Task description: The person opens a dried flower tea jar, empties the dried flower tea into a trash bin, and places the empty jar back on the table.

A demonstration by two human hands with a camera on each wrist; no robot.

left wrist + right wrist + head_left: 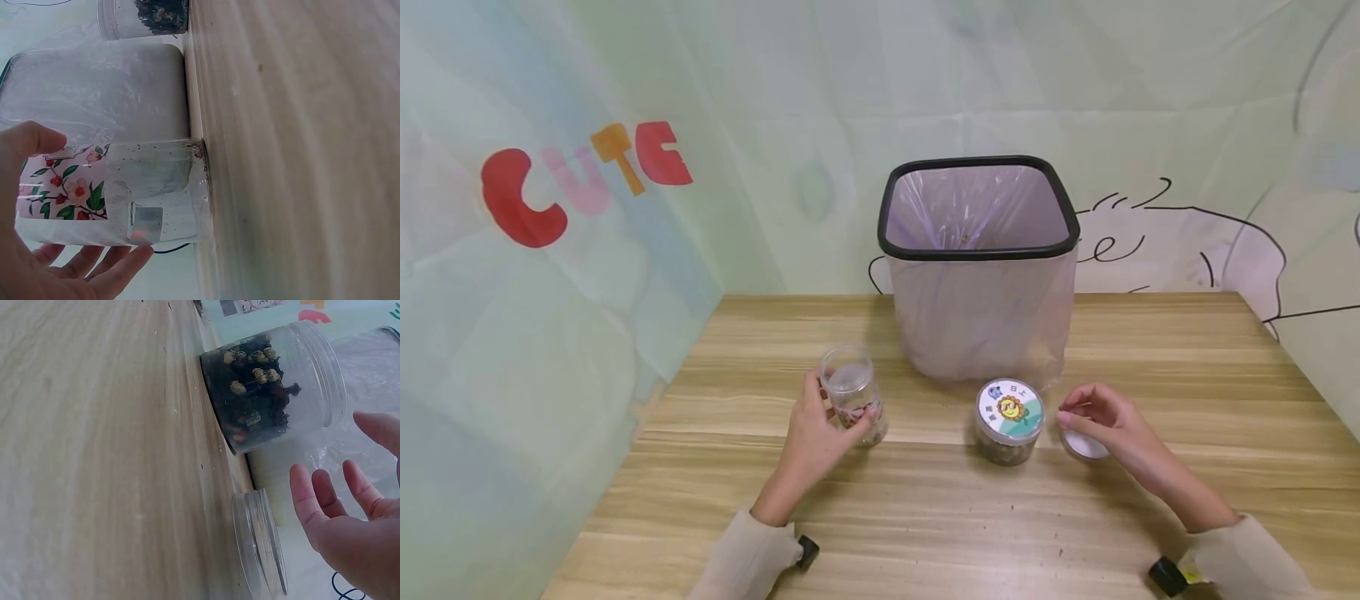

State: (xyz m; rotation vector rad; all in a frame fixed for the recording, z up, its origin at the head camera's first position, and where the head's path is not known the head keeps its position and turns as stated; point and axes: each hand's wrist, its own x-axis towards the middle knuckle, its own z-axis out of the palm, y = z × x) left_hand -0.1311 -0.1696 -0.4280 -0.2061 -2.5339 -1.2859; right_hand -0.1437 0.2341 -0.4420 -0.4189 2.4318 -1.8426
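My left hand (815,433) grips a tall clear plastic jar (852,385) standing upright on the table, thumb on one side and fingers round the other. Its label, with pink blossoms, shows in the left wrist view, and small dark specks cling inside the wall near its base (169,164). My right hand (1108,419) hovers just above a round clear lid (1086,450) lying on the table; its fingers are loosely bent and hold nothing. Between the hands stands a shorter jar (1009,417) with a sunflower sticker on top. Dark dried flowers (253,390) fill its lower part.
Behind the jars stands a bin (981,317) with a black rim and a clear plastic liner. Small dark crumbs lie on the wooden table (940,533) near the front. A printed cloth (775,150) hangs behind and to the left.
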